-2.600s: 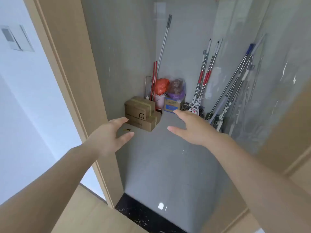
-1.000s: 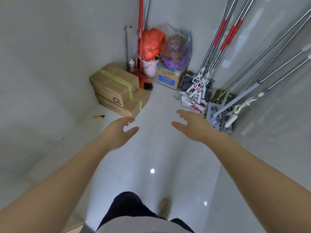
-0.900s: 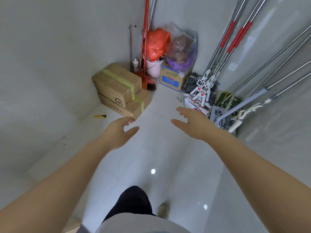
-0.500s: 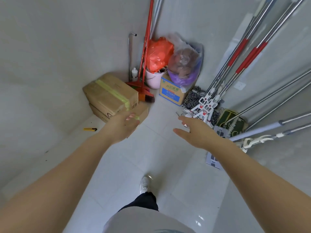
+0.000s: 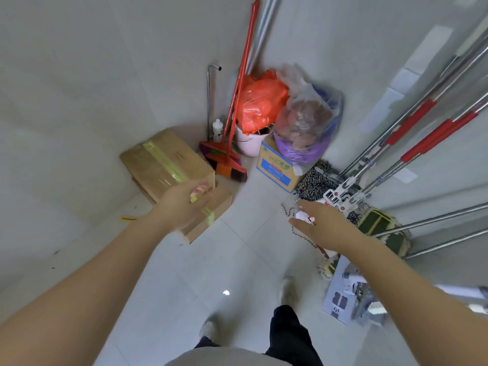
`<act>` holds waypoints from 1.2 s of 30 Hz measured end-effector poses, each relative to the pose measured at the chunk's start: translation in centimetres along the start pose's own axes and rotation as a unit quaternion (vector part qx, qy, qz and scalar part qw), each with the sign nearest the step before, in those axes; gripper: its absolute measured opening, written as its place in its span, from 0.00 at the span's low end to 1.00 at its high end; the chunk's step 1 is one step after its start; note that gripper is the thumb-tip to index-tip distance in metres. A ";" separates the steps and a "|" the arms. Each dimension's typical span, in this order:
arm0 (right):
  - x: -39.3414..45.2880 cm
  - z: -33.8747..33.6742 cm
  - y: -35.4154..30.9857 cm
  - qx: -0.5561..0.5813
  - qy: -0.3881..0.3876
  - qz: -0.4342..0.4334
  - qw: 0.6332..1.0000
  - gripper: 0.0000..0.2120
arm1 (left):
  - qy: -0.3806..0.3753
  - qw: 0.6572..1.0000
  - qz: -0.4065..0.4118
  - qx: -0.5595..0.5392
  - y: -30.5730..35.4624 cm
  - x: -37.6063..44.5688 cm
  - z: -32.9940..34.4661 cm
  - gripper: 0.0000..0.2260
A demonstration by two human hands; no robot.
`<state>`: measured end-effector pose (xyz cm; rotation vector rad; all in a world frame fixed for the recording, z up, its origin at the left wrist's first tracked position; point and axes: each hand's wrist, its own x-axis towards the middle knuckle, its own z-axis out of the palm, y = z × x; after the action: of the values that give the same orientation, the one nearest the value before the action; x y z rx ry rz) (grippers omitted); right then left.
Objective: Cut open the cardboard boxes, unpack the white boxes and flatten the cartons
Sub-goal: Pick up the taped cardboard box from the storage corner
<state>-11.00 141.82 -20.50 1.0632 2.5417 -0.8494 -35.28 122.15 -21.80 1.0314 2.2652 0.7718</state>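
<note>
Two brown cardboard boxes sealed with yellow-green tape are stacked on the floor against the left wall: the upper box [image 5: 165, 162] lies on the lower box [image 5: 208, 220]. My left hand [image 5: 182, 204] reaches out over the near corner of the upper box, fingers relaxed, holding nothing; whether it touches the box I cannot tell. My right hand [image 5: 319, 225] is stretched out open over the floor to the right of the boxes. A yellow utility knife [image 5: 128, 219] lies on the floor beside the left wall.
A red broom [image 5: 232, 143], a pink bucket [image 5: 249, 142] with an orange bag [image 5: 261, 104], and a blue-printed carton [image 5: 277, 170] with a clear bag fill the far corner. Several mops [image 5: 369, 180] lean on the right wall. My feet stand on white tiles [image 5: 211, 273].
I have walked from the doorway into the closet. The boxes are much nearer, and my left hand has moved forward over the upper box's corner.
</note>
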 end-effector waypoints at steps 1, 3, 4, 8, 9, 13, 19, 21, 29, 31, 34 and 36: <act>2.0 -0.9 0.7 -0.004 -0.007 -0.016 1.000 0.30 | 0.006 1.000 -0.013 0.004 0.4 1.2 0.4 0.18; 6.3 -2.9 1.9 -0.016 -0.015 -0.054 0.998 0.30 | 0.025 0.999 -0.035 0.012 1.4 3.6 1.4 0.17; 8.6 -4.0 2.4 -0.025 -0.020 -0.072 0.997 0.30 | 0.041 0.998 -0.049 0.013 2.0 4.7 1.9 0.17; 15.8 -8.4 2.3 -0.072 -0.033 -0.139 0.987 0.26 | 0.099 0.988 -0.121 0.001 4.3 7.6 3.3 0.17; 17.2 -9.4 1.9 -0.087 -0.037 -0.156 0.983 0.24 | 0.112 0.984 -0.141 -0.010 4.7 8.1 3.5 0.17; 22.9 -11.9 -0.6 -0.134 -0.065 -0.226 0.963 0.16 | 0.137 0.966 -0.210 -0.060 4.9 9.5 4.2 0.19; 31.3 -11.4 -6.9 -0.160 -0.120 -0.307 0.930 0.26 | 0.205 0.936 -0.266 -0.104 2.0 12.4 3.3 0.16; 34.0 -10.6 -9.4 -0.175 -0.129 -0.324 0.921 0.28 | 0.225 0.928 -0.279 -0.107 0.0 13.9 2.7 0.17; 44.2 -7.1 -17.8 -0.263 -0.177 -0.374 0.872 0.30 | 0.285 0.878 -0.346 -0.168 -7.9 21.5 -0.5 0.18; 46.8 -6.0 -20.1 -0.277 -0.184 -0.380 0.863 0.30 | 0.293 0.868 -0.358 -0.178 -9.4 23.0 -1.3 0.19; 50.6 -3.7 -23.6 -0.305 -0.191 -0.405 0.840 0.30 | 0.317 0.845 -0.384 -0.193 -11.7 24.7 -1.8 0.18; 53.3 -1.6 -25.7 -0.320 -0.205 -0.410 0.829 0.30 | 0.329 0.828 -0.410 -0.198 -13.4 25.7 -1.6 0.17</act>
<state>-66.67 158.40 -31.89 -0.4187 2.5213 -0.2414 -57.53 134.76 -35.60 -0.5032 2.5503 1.2128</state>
